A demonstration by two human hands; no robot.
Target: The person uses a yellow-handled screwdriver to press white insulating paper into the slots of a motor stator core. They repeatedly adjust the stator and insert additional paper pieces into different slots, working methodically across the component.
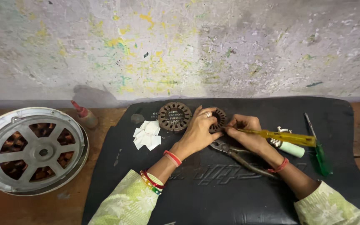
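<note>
1. Left hand [199, 128] closed over small slotted metal ring [219, 119], holding it on black mat [230, 187].
2. Right hand [246, 132] gripped yellow-handled screwdriver [280, 136], tip pointed at ring, handle out to the right.
3. Larger slotted ring [174, 116] lay just left of left hand, beside pile of white paper slips [147, 134].
4. Pliers [238, 156] lay under right wrist.
5. Green screwdriver [319, 150] and white tube [289, 147] sat to the right.
6. Round motor housing [32, 150] and small red-tipped bottle [86, 116] sat on wooden bench, left of mat.
</note>
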